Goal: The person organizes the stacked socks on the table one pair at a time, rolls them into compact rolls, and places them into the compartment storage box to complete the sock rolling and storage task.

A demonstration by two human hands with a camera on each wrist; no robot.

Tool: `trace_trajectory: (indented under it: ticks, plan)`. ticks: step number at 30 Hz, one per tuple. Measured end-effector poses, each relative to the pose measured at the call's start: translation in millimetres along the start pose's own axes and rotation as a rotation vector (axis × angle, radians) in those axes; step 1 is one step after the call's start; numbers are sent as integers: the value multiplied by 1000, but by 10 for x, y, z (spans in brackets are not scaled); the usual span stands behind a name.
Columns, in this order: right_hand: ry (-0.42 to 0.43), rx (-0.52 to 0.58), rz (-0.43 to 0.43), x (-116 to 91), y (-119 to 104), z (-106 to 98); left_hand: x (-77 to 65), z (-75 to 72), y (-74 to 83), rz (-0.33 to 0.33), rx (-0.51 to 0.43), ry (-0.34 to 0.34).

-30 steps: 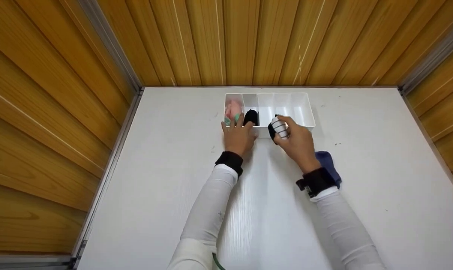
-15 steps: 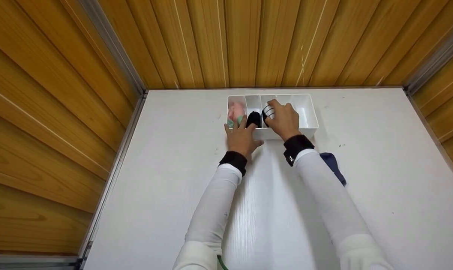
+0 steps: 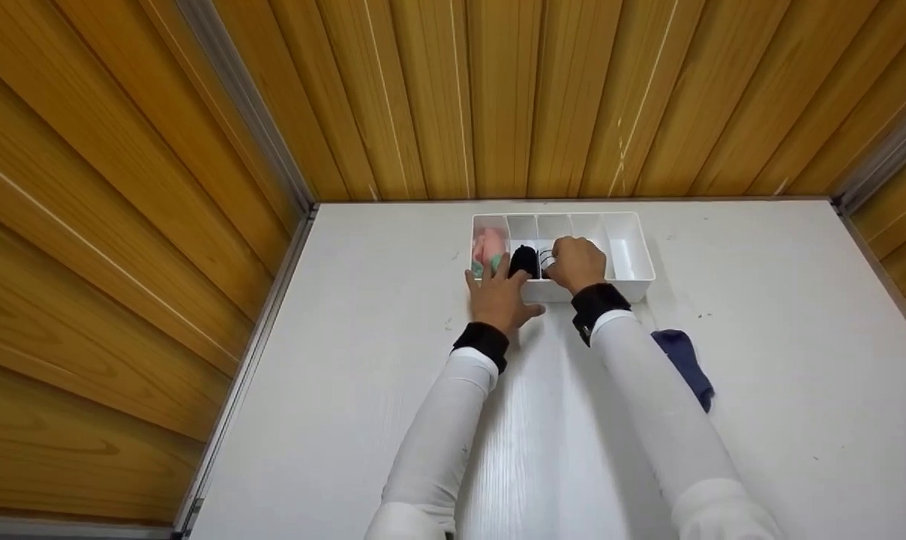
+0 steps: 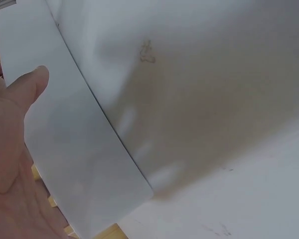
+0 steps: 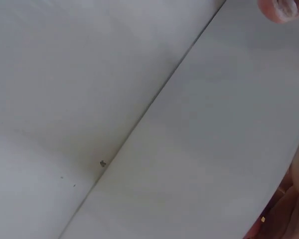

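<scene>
A white divided box (image 3: 610, 291) stands near the back of the table. My right hand (image 3: 579, 264) reaches into its third compartment from the left and holds a rolled white sock with black stripes (image 3: 547, 259), mostly hidden under the fingers. Over the front rim at the left lies my left hand (image 3: 498, 300), fingers spread; its thumb (image 4: 32, 84) touches the outer front wall in the left wrist view. A black rolled sock (image 3: 524, 261) fills part of the second compartment. Pink and green rolled fabric (image 3: 490, 246) sits in the leftmost one.
A dark blue sock (image 3: 684, 366) lies flat on the white table (image 3: 333, 360), right of the box and beside the right forearm. Wood-patterned panels (image 3: 498, 97) rise behind the table and at both sides.
My right hand has carried the striped sock from in front of the box into the third compartment and lowered it. The left hand stays at the box's front rim. The head view has shifted slightly.
</scene>
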State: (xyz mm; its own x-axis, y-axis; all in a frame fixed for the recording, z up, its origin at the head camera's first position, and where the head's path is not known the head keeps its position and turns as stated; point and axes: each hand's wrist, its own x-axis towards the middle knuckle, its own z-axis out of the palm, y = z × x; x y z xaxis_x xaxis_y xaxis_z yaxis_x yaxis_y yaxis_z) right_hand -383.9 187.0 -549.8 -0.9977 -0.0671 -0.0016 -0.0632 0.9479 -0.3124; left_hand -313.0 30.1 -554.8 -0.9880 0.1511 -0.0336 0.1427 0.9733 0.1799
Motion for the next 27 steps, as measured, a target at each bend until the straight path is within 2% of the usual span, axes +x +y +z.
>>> trace_trajectory:
  ticks: [5, 11, 15, 27]
  plan:
    - [-5, 0, -9, 75, -47, -37, 24, -122, -45, -3, 2, 13]
    - [57, -31, -60, 101, -78, -5, 67, -126, -109, 12, -25, 13]
    - [98, -13, -92, 118, -102, -10, 111, -135, -148, 5, -23, 19]
    - [57, 24, -77, 100, -88, -42, 96, -175, -116, 9, -6, 19]
